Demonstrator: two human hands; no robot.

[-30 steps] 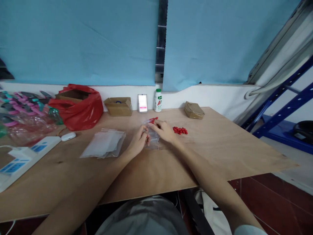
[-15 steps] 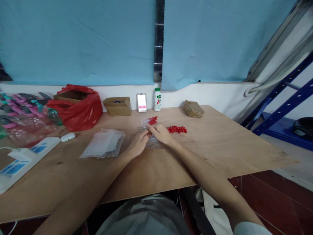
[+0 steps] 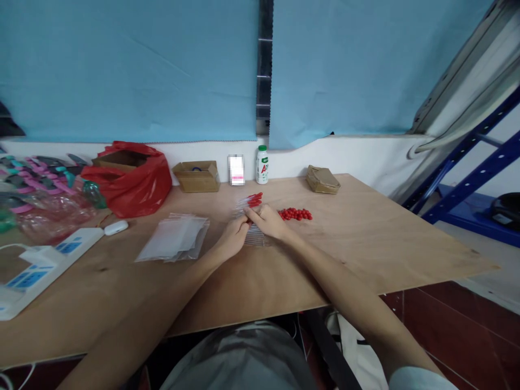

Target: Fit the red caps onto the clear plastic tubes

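Observation:
My left hand (image 3: 234,236) and my right hand (image 3: 268,221) meet over the middle of the table, fingers closed and fingertips together. Whatever sits between the fingertips is mostly hidden; a hint of red shows there. Beneath and in front of them lie several thin clear sticks or tubes (image 3: 255,238). Just beyond the hands are several similar pieces with red ends (image 3: 255,200). A heap of small round red pieces (image 3: 297,214) lies right of my right hand. Left of my left hand are flat clear plastic bags (image 3: 173,238) in a stack.
Along the wall stand a red plastic bag (image 3: 150,187) around a box, a small cardboard box (image 3: 199,181), a phone (image 3: 236,170), a white bottle (image 3: 262,167) and a brown packet (image 3: 323,180). A power strip (image 3: 52,271) and clear bottles (image 3: 52,208) occupy the left side.
The view has shifted slightly. Both hands stay together over the clear pieces, with only a slight change at the fingertips.

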